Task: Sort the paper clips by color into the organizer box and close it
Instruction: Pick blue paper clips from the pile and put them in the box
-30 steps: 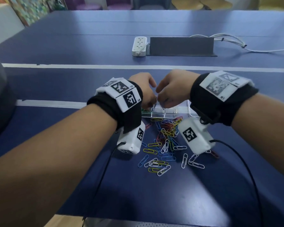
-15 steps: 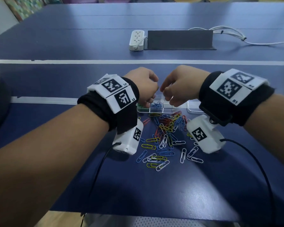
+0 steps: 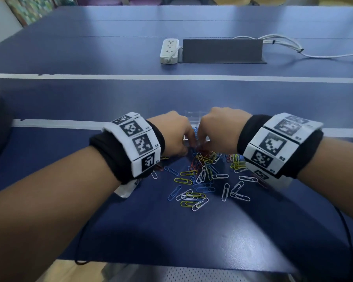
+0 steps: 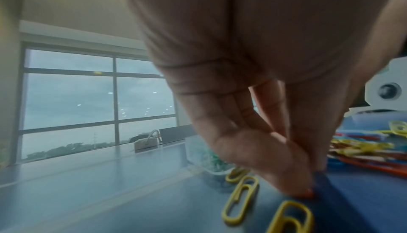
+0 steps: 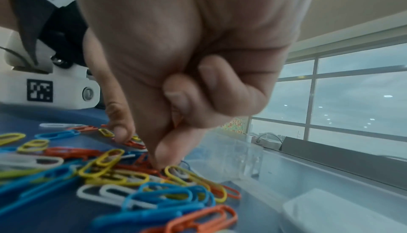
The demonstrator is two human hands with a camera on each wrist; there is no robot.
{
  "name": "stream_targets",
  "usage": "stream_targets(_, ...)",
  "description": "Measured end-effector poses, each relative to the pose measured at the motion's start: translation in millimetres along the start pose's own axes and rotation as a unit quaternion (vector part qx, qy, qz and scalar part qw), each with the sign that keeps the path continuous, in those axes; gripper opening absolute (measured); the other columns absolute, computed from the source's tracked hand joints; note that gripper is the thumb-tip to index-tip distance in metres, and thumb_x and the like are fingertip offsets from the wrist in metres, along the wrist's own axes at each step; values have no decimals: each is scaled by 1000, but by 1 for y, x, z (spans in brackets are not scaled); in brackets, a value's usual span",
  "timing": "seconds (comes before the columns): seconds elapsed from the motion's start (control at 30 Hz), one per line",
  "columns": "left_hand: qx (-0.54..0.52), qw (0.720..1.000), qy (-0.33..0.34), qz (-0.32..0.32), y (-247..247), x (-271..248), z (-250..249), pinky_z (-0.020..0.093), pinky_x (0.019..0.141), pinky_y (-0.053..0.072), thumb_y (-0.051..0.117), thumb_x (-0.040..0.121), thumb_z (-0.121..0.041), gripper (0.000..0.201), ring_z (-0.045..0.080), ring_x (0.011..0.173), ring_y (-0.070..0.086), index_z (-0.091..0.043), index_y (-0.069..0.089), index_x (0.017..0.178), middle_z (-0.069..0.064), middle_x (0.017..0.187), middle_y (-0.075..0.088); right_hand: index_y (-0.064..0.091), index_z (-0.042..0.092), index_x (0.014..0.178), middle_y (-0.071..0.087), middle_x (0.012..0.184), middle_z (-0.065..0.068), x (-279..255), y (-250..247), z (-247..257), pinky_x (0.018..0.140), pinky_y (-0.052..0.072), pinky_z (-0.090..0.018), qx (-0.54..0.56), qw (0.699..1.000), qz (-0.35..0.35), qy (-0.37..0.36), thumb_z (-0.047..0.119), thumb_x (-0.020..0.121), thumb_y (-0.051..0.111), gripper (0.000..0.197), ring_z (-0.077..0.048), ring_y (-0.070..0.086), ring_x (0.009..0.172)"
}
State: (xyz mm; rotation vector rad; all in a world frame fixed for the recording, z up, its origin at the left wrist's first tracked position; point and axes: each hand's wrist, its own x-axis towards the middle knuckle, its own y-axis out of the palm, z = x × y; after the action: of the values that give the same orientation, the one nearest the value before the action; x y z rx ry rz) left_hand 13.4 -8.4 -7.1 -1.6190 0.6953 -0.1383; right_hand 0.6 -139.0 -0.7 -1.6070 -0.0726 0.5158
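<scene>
A loose pile of paper clips (image 3: 204, 174) in red, yellow, blue, white and green lies on the blue table. Just behind it stands the clear organizer box (image 3: 193, 115), with blue clips (image 3: 195, 129) showing in one cell. Both hands are down at the pile's far edge. In the left wrist view my left hand (image 4: 306, 181) pinches a red clip (image 4: 305, 194) against the table, thumb and fingers pressed together. My right hand (image 5: 159, 161) has thumb and forefinger on a red clip (image 5: 145, 164) in the heap, its other fingers curled into the palm.
A white power strip (image 3: 169, 50), a dark cable tray (image 3: 221, 50) and white cables (image 3: 283, 44) sit far back on the table. Two yellow clips (image 4: 240, 200) lie beside my left fingertips. A clear box part (image 5: 330, 209) lies to the right.
Both hands have dropped from above the organizer box to the far edge of the pile, fingertips now on red clips. The head view has moved closer and lower.
</scene>
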Motion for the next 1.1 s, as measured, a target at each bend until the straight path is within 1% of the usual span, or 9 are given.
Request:
stream_targets(0.2,37,998,46,-18,1,4,-9,22,72,38,66,82,-26,32,12,78,48,-32,67,113,-2,88,64,73,21,78,69,76,-2,-10,-6,-19,76,55,-32,85,996,-31,-1,23,78,60,13,-25,65,78)
stream_targets(0.37,53,997,63,1,-1,8,-12,29,80,47,67,83,-28,32,21,95,63,-32,66,114,-3,85,62,69,19,87,55,62,10,-20,-6,-36,73,48,-27,90,996,-17,16,22,80,59,12,-19,54,71)
stream_targets(0.47,65,995,70,14,-2,10,-15,31,82,50,68,83,-26,28,21,93,64,-31,69,110,-4,81,57,64,24,107,46,61,15,-25,-5,-39,75,43,-26,90,996,-4,20,19,83,55,26,-18,47,73)
stream_targets(0.67,61,995,77,-2,0,11,-12,26,79,49,64,84,-20,18,12,76,52,-20,74,98,-1,94,73,72,20,90,59,62,9,-31,-5,-33,80,53,-29,118,992,-9,48,15,80,54,22,-18,56,69)
stream_targets(0.77,62,995,81,-9,3,10,-10,25,76,47,59,84,-20,19,12,74,50,-16,73,97,0,92,72,74,16,93,73,87,-3,-32,2,-25,64,53,-25,119,990,8,80,16,81,55,22,-25,65,88)
stream_targets(0.83,66,995,80,-7,4,8,-8,23,72,45,59,84,-20,18,13,74,50,-15,73,94,0,89,71,74,16,97,74,96,-5,-30,5,-22,49,36,-13,113,988,21,106,18,83,57,22,-26,66,94)
stream_targets(0.9,66,995,78,-8,5,8,-6,22,71,42,60,84,-22,15,12,74,50,-16,71,94,-2,85,68,74,16,99,74,97,-5,-29,6,-21,48,31,-11,107,987,25,120,22,82,63,21,-25,67,94)
stream_targets(1.03,50,995,81,-16,7,7,-4,22,76,42,62,85,-25,20,9,77,47,-20,69,103,-4,90,67,73,14,102,70,80,-3,-29,1,-18,58,47,-19,127,983,26,131,27,75,75,29,-24,69,86)
stream_targets(1.1,50,995,82,-18,7,6,-3,23,77,45,61,85,-25,20,9,77,48,-20,71,102,-3,93,70,72,14,104,70,80,-4,-29,1,-15,52,41,-15,118,984,22,135,31,74,76,35,-23,69,87)
